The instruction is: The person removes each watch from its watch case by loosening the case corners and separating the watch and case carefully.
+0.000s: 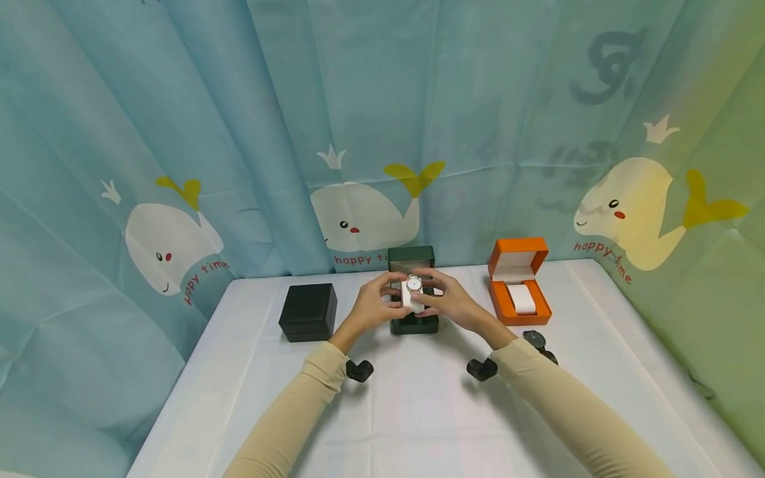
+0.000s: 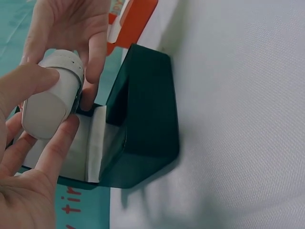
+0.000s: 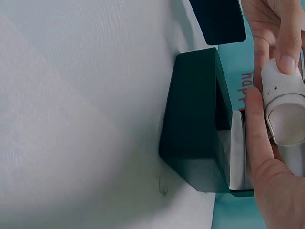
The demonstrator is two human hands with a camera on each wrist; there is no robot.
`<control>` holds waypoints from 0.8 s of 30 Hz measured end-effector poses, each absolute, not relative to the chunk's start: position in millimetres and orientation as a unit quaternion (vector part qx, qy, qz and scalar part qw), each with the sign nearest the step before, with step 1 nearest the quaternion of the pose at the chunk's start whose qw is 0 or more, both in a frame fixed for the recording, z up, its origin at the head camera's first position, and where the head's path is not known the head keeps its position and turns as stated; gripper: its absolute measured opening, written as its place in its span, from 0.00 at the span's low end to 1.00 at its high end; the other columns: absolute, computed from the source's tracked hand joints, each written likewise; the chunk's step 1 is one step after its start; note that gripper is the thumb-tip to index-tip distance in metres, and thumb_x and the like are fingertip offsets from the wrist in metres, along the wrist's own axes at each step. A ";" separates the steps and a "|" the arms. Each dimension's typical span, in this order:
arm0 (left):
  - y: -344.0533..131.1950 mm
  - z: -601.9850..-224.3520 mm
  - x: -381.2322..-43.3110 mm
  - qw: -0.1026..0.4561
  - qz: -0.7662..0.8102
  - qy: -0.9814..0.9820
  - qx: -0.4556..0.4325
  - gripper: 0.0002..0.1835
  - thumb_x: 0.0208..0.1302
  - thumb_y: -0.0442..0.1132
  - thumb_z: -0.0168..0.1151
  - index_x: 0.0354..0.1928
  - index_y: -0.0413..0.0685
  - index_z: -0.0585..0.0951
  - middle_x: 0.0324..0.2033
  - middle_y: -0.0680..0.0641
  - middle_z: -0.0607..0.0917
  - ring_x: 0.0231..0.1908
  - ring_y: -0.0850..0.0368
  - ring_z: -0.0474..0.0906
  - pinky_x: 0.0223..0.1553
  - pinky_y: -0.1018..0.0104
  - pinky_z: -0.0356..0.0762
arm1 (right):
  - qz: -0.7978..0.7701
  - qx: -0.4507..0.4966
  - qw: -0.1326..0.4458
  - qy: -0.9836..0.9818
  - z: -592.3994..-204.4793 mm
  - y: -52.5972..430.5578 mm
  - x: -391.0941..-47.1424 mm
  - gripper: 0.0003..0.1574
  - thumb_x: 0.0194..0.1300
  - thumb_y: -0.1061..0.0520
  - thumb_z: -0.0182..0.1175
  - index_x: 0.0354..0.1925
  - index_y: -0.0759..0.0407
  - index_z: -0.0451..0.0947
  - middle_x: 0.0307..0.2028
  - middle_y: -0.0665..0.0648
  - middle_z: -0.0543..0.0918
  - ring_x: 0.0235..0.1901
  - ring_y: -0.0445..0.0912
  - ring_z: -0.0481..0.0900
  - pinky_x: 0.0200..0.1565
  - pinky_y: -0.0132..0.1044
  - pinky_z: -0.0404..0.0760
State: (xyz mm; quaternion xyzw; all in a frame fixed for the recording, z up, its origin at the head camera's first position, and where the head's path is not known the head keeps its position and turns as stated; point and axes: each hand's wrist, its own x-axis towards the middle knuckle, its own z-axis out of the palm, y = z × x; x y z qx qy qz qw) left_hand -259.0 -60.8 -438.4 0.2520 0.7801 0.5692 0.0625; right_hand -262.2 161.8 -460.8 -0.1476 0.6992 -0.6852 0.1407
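Note:
A wristwatch (image 1: 414, 284) with a white strap is wrapped round a white watch cushion (image 2: 45, 114), held above the open dark green watch box (image 1: 411, 255). My left hand (image 1: 375, 303) grips one end of the cushion, its thumb on top and fingers beneath. From the other side my right hand (image 1: 452, 304) holds the watch and cushion between thumb and fingers. Pale lining shows inside the green box, whose side wall (image 3: 193, 105) faces the right wrist camera. In the left wrist view the watch's dial is hidden.
Left of the hands sits a closed black box (image 1: 308, 312). An open orange watch box (image 1: 518, 255) with a white cushion (image 1: 522, 299) stands at right. A dark watch (image 1: 534, 340) lies near the right sleeve. Black wrist devices (image 1: 360, 370) show beside the sleeves. Behind hangs a whale-print curtain (image 1: 478, 133).

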 end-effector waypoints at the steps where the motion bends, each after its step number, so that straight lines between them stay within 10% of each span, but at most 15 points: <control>1: -60.9 -434.6 -256.4 0.062 0.571 0.778 0.253 0.32 0.56 0.23 0.74 0.64 0.35 0.76 0.66 0.36 0.75 0.56 0.35 0.81 0.47 0.60 0.85 | -0.687 -0.147 0.140 0.698 -461.0 161.1 -262.2 0.38 0.71 0.57 0.67 0.75 0.51 0.66 0.73 0.63 0.63 0.69 0.63 0.65 0.48 0.53 0.85; 24: -64.4 -431.5 -252.5 0.080 0.579 0.772 0.250 0.34 0.56 0.23 0.75 0.66 0.36 0.75 0.66 0.36 0.75 0.58 0.35 0.80 0.48 0.58 0.85 | -0.679 -0.139 0.130 0.709 -463.3 156.3 -261.1 0.34 0.70 0.56 0.68 0.71 0.50 0.71 0.61 0.66 0.71 0.54 0.61 0.77 0.47 0.52 0.86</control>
